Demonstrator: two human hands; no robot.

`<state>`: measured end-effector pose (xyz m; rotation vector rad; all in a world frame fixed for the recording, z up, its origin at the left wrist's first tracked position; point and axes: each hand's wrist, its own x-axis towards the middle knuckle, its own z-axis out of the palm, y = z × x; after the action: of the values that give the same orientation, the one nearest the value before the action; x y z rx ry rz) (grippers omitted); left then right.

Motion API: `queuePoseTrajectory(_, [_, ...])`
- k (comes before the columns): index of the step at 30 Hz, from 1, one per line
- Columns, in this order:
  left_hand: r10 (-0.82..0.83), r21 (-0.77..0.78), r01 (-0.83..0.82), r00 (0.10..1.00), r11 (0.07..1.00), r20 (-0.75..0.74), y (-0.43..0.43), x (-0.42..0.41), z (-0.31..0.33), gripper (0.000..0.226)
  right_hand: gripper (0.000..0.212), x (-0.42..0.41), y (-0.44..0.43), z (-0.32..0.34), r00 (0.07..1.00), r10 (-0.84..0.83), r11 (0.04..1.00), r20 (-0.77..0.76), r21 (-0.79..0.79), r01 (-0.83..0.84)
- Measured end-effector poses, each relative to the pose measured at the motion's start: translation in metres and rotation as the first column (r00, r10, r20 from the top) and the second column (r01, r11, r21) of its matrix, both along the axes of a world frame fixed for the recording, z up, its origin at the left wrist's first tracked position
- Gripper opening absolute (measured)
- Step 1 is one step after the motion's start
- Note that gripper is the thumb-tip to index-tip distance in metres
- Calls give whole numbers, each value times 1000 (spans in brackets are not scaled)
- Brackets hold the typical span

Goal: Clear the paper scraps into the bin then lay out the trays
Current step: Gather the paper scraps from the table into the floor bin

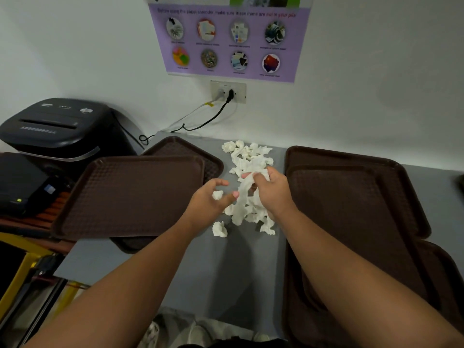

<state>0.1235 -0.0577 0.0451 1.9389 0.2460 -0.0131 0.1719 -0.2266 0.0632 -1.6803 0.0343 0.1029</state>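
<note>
White crumpled paper scraps (247, 154) lie in a strip down the middle of the grey table (226, 267), between two groups of brown trays. My right hand (272, 190) is closed around a bunch of the scraps, lifting a long strip. My left hand (209, 197) hovers just left of it with fingers curled and apart, a small white scrap (217, 195) against its palm. Stacked brown trays (130, 194) sit at the left, more stacked brown trays (351, 197) at the right. No bin is visible.
A black paper shredder (57, 126) stands at the back left, with a black device (22, 182) in front of it. Cables run to a wall socket (228, 92) under a purple poster (228, 38). A yellow frame (22, 267) sits lower left.
</note>
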Motion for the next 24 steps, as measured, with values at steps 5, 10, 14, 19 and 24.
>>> queuePoseTrajectory(5, [-18, 52, 19, 1000, 998, -19, -4, -4, -3, 43, 18, 5, 9, 11, 995, 83, 990, -63, 121, -74])
queuePoseTrajectory(10, [83, 17, -83, 996, 996, -25, 0, -15, -3, 33, 17, 6, 13, 19, 994, 110, 989, -24, 104, -107])
queuePoseTrajectory(14, [179, 103, -181, 983, 978, 29, 6, -28, 1, 31, 37, 5, 14, 23, 982, 187, 977, -25, 111, -183])
queuePoseTrajectory(19, [271, 150, -273, 962, 950, 31, 11, -51, 2, 31, 37, 2, 28, 41, 972, 226, 970, -56, 102, -220])
queuePoseTrajectory(24, [465, 160, -470, 882, 868, 71, 17, -78, 3, 34, 39, -6, 49, 54, 916, 390, 875, -101, 351, -334])
